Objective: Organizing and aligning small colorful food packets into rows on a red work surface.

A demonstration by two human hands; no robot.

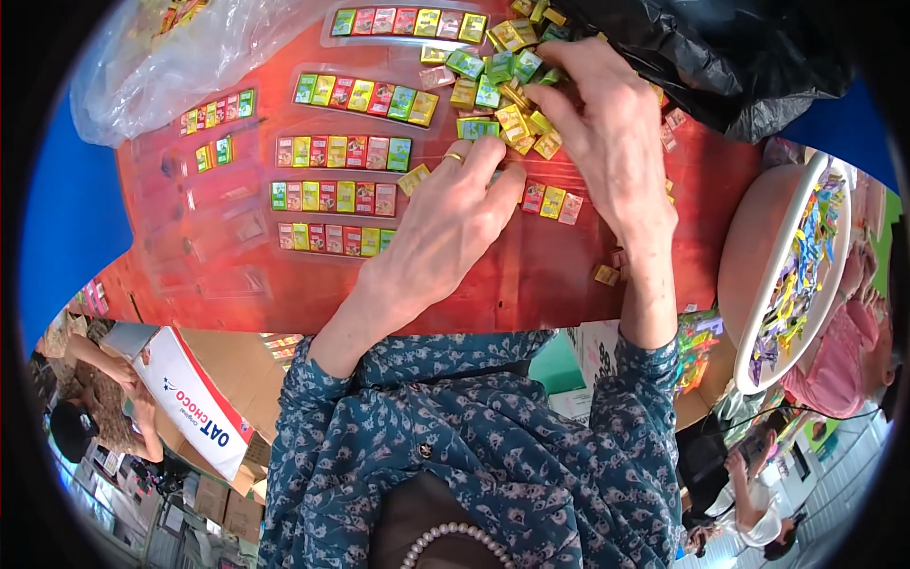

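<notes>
Boxes (500,67) are small, glossy, yellow, green and pink

Packing workshop, red worktable (474,302), cartons (190,394) (people (100,422) nearby)

Two hands are shown, left hand (444,226) and right hand (614,128), with one ring (455,156), one necklace (455,528), one tub (755,228), one black bag (730,57) and one clear bag (180,71). Five central rows of boxes (336,151) appear, the upper four numbering seven each, the lowest partly hidden. The heap (513,123) overlaps beyond counting.
</notes>
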